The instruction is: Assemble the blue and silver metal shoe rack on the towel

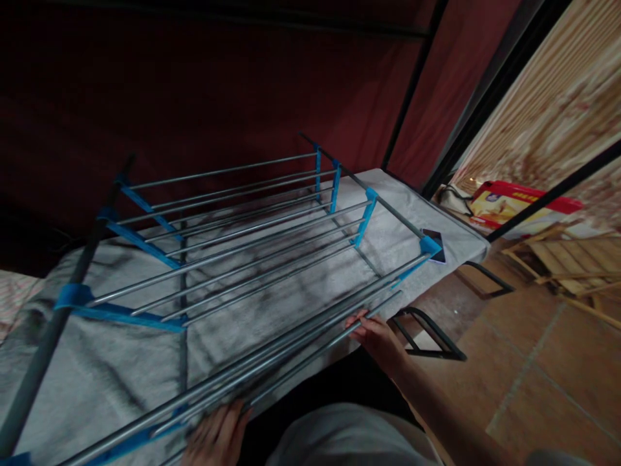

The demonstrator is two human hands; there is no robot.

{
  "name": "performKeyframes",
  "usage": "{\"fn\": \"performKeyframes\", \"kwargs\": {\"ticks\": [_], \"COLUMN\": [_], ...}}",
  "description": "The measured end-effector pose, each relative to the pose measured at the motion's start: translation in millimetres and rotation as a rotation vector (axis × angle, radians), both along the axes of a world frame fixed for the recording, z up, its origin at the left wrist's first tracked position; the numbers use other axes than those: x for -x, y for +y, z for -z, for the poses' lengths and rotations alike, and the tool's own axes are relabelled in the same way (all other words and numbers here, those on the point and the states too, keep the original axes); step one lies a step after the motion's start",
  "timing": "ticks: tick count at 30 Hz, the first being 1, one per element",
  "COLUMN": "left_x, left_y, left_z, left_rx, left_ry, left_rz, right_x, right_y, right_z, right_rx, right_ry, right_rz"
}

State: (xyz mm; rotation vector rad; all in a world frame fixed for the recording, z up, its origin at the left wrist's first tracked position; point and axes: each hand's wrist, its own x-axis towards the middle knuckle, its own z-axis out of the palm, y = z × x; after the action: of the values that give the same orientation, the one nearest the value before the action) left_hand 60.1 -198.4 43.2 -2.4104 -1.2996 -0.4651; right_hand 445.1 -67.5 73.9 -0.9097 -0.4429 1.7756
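So, a grey metal tube rack with bright blue plastic brackets (230, 254) is laid across most of the surface covered in grey plush cloth (405, 197), with its front tubes running along the near edge. What looks dodgy: the thin grey metal rod (310, 359) right at that edge. Its right end isn't visibly seated in any bracket, so it could be dropped over the side if a grip is loosened or one end is lifted alone. The frame could probably be skidded on that soft cloth too if it's shoved hard. And a dark flat phone (435, 235) is partly covered in this view by the right-hand bracket, toward the right end of the near edge, so it might get scratched or nudged (contact can't be told).

As for fingers: the rod is pinched by the right hand (373, 333), thumb and fingers closed around it. By the left hand (218, 433), the near edge further left is covered, fingers close together by the rod; whether it's actually gripped can't be told.
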Motion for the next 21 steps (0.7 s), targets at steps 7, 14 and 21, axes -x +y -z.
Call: {"fn": "performKeyframes", "kwargs": {"ticks": [7,14,21], "left_x": [-27,-31,-36], "left_y": [7,8,9], "left_z": [-2.1,12.0,16.1], "left_rx": [0.091,0.137,0.210], "left_ry": [-0.109,-0.160,-0.145], "left_rz": [-0.147,-0.186,-0.281], "right_x": [-1,2,3], "right_y": [-13,-7,-8], "right_z": [43,45,53], "right_rx": [0.113,0.098,0.101], "right_ry": [-0.070,-0.039,-0.128], "right_rz": [0.087,0.088,0.152]}}
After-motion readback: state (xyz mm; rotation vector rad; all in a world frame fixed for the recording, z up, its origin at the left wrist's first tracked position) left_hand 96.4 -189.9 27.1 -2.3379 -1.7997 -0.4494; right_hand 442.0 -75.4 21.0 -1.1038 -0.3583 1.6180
